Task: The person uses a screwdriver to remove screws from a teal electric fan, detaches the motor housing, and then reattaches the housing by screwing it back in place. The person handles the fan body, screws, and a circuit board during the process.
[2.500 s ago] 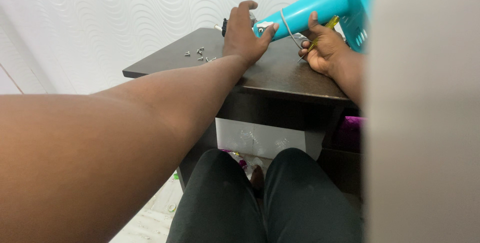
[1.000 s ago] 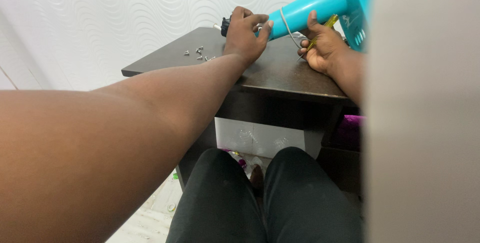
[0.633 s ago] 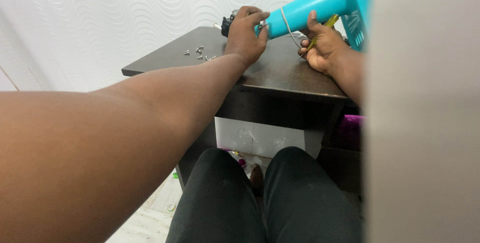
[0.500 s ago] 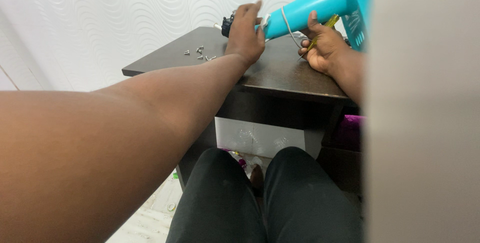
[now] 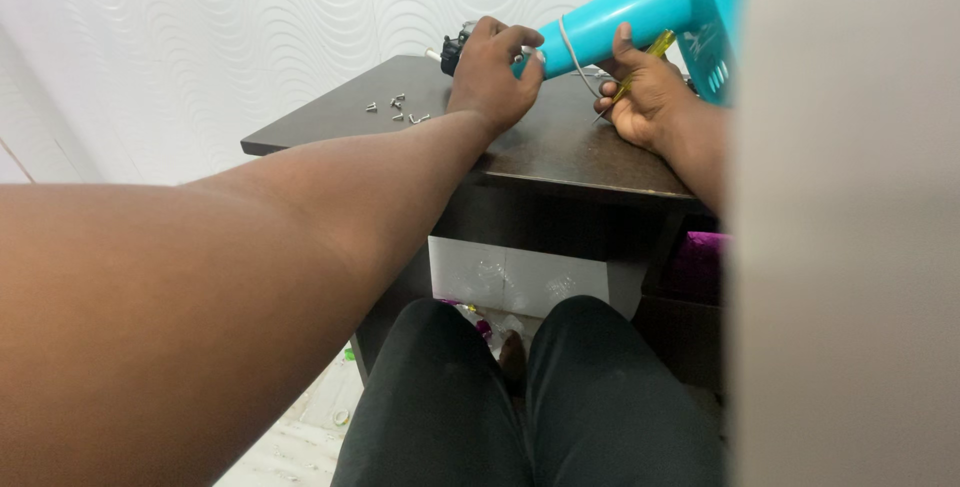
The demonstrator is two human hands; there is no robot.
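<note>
The left hand was curled over the narrow end of a turquoise tube, fingers closed around the tip where a small dark motor part projected toward the far left corner of the tabletop. Grip there was closed on the tube end; the thumb was hidden beneath the hand.

The right hand rested just beside the tube, below its middle, near the tabletop's right edge. It was closed on a yellow screwdriver, whose handle showed above the knuckles and whose shaft ran down to a tip touching or just above the wood — which of the two could not be told.

The tube's long axis ran from the left hand up and rightward, rising off the tabletop into a broader turquoise housing at the frame's right. A thin white cord looped round the tube between the two hands.

The left hand was nearer the motor end; the screwdriver tip pointed down, away from the tube.

Loose screws lay in a small cluster toward the left edge, well apart from both hands. Black-trousered knees sat below the front edge.
</note>
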